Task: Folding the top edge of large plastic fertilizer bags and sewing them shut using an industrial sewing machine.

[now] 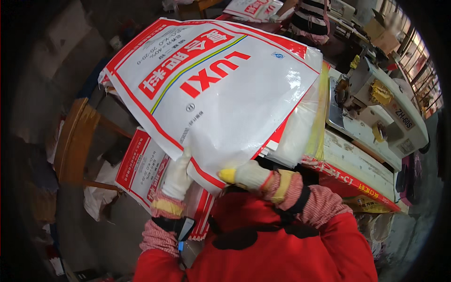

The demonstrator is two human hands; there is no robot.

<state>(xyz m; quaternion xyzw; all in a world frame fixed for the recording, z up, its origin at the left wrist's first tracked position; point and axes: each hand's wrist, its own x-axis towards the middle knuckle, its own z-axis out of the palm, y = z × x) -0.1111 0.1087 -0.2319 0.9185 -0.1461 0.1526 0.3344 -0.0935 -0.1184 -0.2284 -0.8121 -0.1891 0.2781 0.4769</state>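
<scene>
A large white woven sack (263,84) with red borders and red print lies slanted before me, its near corner reaching my body. My left hand (177,177), in a white knit glove, is closed at the sack's near left edge; its fingertips are partly hidden. At the near right edge, my right hand (251,175) grips the sack, its yellow-tipped glove finger on top and the other fingers out of sight. More sacks and clear plastic film (300,129) show from under the right side.
To the right, a white industrial sewing machine (376,105) stands on a worn bench (343,155). Another printed sack (136,164) hangs low at left, near a wooden frame (75,141). At the top, a person in striped clothing (310,19) is beside another sack (253,9).
</scene>
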